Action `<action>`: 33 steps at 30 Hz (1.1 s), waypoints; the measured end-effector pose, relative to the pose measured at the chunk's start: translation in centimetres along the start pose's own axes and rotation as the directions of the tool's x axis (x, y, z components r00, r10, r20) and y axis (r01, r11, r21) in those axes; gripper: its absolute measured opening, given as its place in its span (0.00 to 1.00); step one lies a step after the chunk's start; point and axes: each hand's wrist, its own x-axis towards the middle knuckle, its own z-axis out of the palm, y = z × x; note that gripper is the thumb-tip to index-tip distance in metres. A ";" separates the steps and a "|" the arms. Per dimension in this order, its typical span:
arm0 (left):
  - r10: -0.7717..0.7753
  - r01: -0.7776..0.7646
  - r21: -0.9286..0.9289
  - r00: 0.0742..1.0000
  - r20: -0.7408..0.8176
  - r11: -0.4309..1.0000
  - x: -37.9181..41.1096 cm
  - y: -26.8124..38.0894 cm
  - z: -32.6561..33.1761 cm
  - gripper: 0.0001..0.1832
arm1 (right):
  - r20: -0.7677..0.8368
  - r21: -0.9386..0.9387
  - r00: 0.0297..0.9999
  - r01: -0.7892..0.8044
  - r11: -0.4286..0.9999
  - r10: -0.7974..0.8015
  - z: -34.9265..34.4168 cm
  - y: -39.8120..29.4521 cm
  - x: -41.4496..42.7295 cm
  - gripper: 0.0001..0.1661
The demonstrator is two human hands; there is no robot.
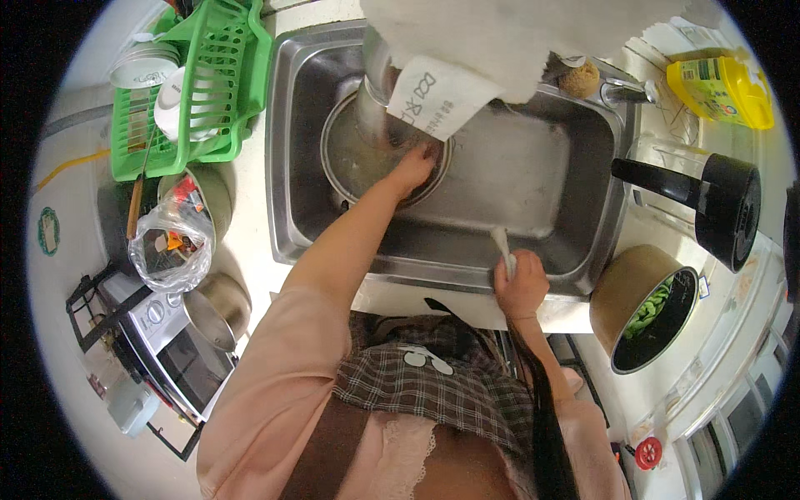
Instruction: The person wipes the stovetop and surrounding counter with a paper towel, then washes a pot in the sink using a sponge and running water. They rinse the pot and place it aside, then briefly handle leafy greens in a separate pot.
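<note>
My left hand (415, 170) reaches into a round metal basin (340, 150) standing in the left part of a stainless steel sink (531, 169). Its fingers are partly hidden at the basin's inner side, so what they touch is unclear. A white paper with writing (440, 94) hangs over the basin and hides part of it. My right hand (522, 284) is closed around a small whitish object (504, 247), perhaps a twisted cloth, above the sink's near rim. The faucet is not clearly visible behind the paper.
Left of the sink stand a green dish rack (219, 81) with white bowls (178, 106), a bin with a plastic bag (172, 250) and a metal pot (219, 309). On the right are a yellow bottle (719, 90), a blender jug (687, 181) and a pot (631, 300) holding green vegetables (650, 309).
</note>
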 end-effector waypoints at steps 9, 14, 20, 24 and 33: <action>-0.362 -0.169 0.924 0.884 0.296 0.343 -4.9 0.8 -6.3 0.20 | -0.004 -0.011 1.000 0.003 1.000 -0.003 0.1 0.3 0.0 0.14; 0.157 -0.448 0.680 0.881 0.446 0.581 -3.4 -2.8 -4.4 0.17 | -0.043 0.026 0.999 0.030 0.999 -0.029 0.0 0.0 0.0 0.18; -0.024 -0.023 0.795 0.999 0.047 0.606 -4.3 0.5 -4.9 0.13 | -0.023 0.137 1.000 -0.001 0.991 0.004 -0.1 0.7 0.1 0.19; 0.236 -0.118 0.649 0.967 -0.098 0.751 -5.9 2.8 -4.6 0.12 | 0.163 0.409 0.897 -0.441 0.799 0.412 0.0 1.2 2.0 0.22; 0.284 -0.268 0.139 0.953 -0.110 0.953 -7.9 4.5 -4.5 0.21 | 0.268 0.874 0.958 -0.285 0.393 0.100 1.9 -7.6 13.2 0.29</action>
